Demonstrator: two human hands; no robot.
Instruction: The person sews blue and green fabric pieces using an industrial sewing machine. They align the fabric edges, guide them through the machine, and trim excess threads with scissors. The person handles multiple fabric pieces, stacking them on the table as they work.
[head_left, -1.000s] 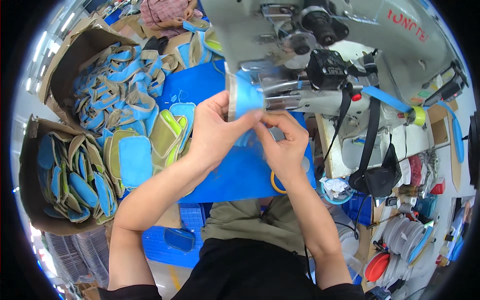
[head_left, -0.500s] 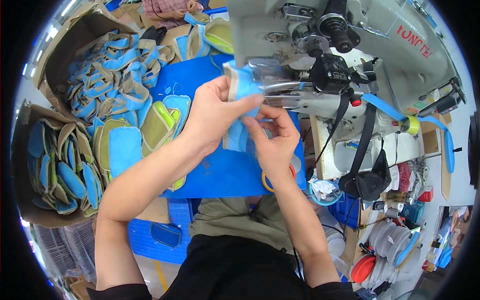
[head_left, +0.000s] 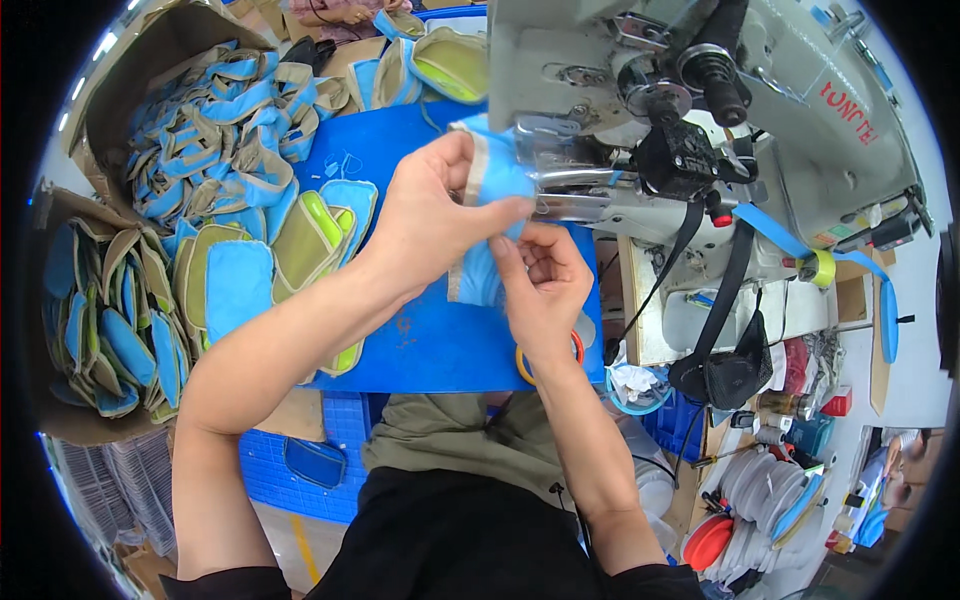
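Observation:
A light-blue fabric band with beige edging [head_left: 503, 176] is held upright between my hands, its right side against the metal guide [head_left: 580, 205] of a grey sewing machine [head_left: 830, 125]. My left hand [head_left: 430, 215] is closed on the band, thumb in front and fingers behind its beige edge. Lower down, my right hand [head_left: 548, 292] has its fingers curled, with thumb and fingertips gripping the band's lower part. The machine's arm hides the band's upper right part. Orange-handled scissors [head_left: 523, 366] lie partly behind my right wrist.
The blue tabletop [head_left: 400, 340] carries flat blue and olive fabric pads [head_left: 238, 285]. Cardboard boxes at left hold tangled blue-beige bands [head_left: 215, 140] and stacked pads [head_left: 125, 340]. Blue tape [head_left: 770, 228] feeds in at the machine's right. Another person's hand [head_left: 352, 14] is beyond the table.
The view has shifted slightly, so the machine sits a little further right and lower. Both hands keep their grip on the band, the right hand's fingers curled slightly more.

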